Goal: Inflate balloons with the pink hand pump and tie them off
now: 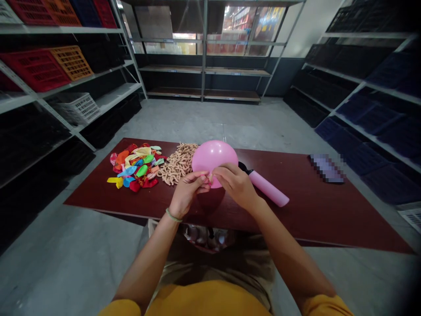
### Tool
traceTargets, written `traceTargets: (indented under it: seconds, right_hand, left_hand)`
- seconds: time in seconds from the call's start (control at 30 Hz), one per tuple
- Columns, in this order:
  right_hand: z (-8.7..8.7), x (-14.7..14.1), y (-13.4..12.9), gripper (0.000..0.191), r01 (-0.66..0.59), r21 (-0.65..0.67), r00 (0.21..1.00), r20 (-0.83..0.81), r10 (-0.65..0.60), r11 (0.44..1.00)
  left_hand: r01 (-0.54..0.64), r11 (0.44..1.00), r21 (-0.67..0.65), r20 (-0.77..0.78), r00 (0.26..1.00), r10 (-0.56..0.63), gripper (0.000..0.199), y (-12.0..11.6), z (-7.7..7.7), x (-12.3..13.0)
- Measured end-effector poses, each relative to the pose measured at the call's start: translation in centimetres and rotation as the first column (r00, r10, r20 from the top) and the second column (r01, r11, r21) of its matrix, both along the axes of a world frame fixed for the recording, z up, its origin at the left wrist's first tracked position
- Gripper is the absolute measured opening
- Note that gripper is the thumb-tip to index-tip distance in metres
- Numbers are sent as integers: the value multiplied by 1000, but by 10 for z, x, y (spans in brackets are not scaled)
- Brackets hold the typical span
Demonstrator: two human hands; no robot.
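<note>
An inflated pink balloon (215,157) is over the middle of the table, its neck end towards me. My left hand (192,186) is closed in a pinch on the balloon's neck. Close against it, my right hand (234,182) also pinches at the neck; its fingertips partly hide what lies between them. Beside the right hand lies a pink hand pump (269,188) with a black end. To the left is a heap of tan, curly, worm-like pieces (177,164). Further left, a pile of uninflated balloons (138,166) shows many colours.
All this rests on a dark red-brown table (296,210). A blurred, flat purple object (327,168) is at its right end. Shelves with crates, one a red crate (36,68), stand left and right, and a metal rack (204,70) is at the back.
</note>
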State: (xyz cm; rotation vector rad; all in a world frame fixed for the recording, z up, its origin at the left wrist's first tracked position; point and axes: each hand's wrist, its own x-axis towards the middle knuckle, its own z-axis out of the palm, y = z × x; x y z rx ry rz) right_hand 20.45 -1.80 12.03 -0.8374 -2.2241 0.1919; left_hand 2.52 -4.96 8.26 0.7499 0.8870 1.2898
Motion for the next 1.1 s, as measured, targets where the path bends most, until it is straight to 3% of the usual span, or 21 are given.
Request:
traceTargets:
  seconds: [0.23, 0.4, 0.67, 0.87, 1.0, 1.1]
  right_hand:
    - [10, -6, 10, 25, -3, 80, 988, 153, -9, 997]
    - [8, -7, 14, 24, -82, 153, 965, 260, 40, 985]
    - [3, -11, 20, 24, -126, 89, 972, 211, 105, 988]
    - [9, -1, -1, 16, 11, 23, 995, -104, -9, 1000]
    - [2, 3, -10, 13, -3, 54, 998, 56, 0, 999]
    - [-1, 4, -9, 13, 21, 50, 996, 85, -25, 999]
  left_hand:
    - [52, 999, -13, -32, 998, -53, 31, -4, 2, 4]
    - [120, 992, -33, -62, 991, -121, 26, -5, 4, 5]
    - [18, 1000, 2, -29, 999, -18, 23, -4, 1, 13]
    - [-40, 998, -48, 120, 992, 45, 27, -4, -5, 12]
    - [-13, 1000, -21, 155, 988, 16, 26, -5, -9, 12]
    - [-7, 1000, 20, 150, 989, 4, 23, -5, -11, 14]
